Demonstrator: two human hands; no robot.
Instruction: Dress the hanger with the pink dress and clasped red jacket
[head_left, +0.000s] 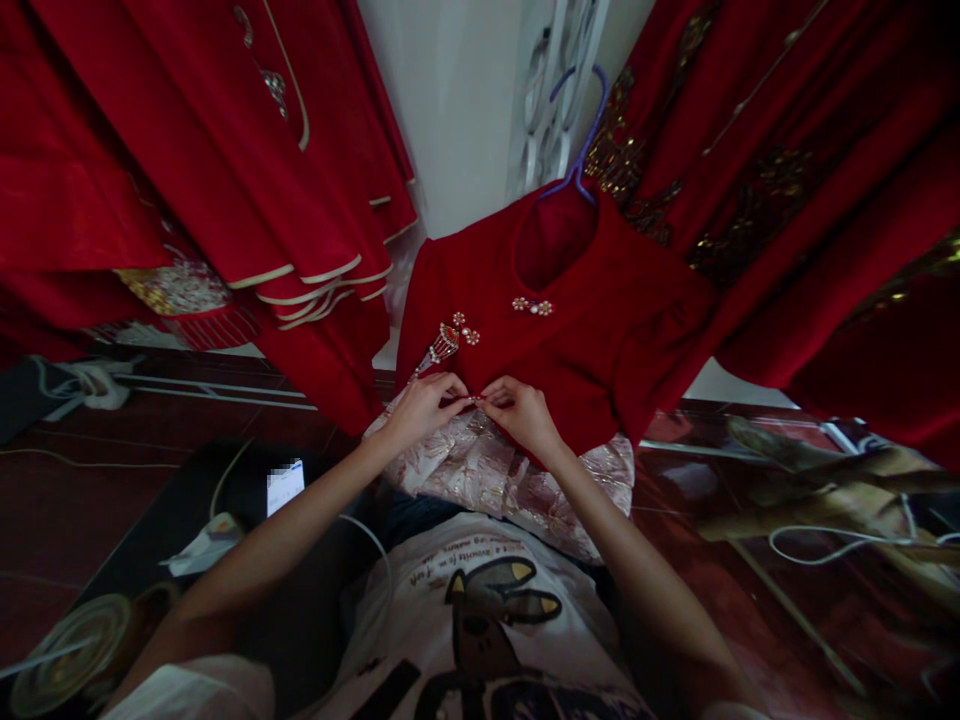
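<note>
A red garment (600, 330) hangs on a purple hanger (585, 150) straight in front of me. It carries pearl clasps (532, 306) below the neckline and a tasselled clasp (448, 340) to the left. My left hand (421, 404) and my right hand (525, 412) meet at the garment's lower front edge, fingers pinched together on a small fastening there. What sits between the fingertips is too small to make out. A pale pink brocade skirt part (487, 480) hangs below the hands.
More red garments with cream trim (225, 180) hang at the left, and red ones with gold embroidery (787, 170) at the right. A phone (285, 486), cables and a lidded cup (67, 650) lie on a dark surface at the lower left. White wall behind.
</note>
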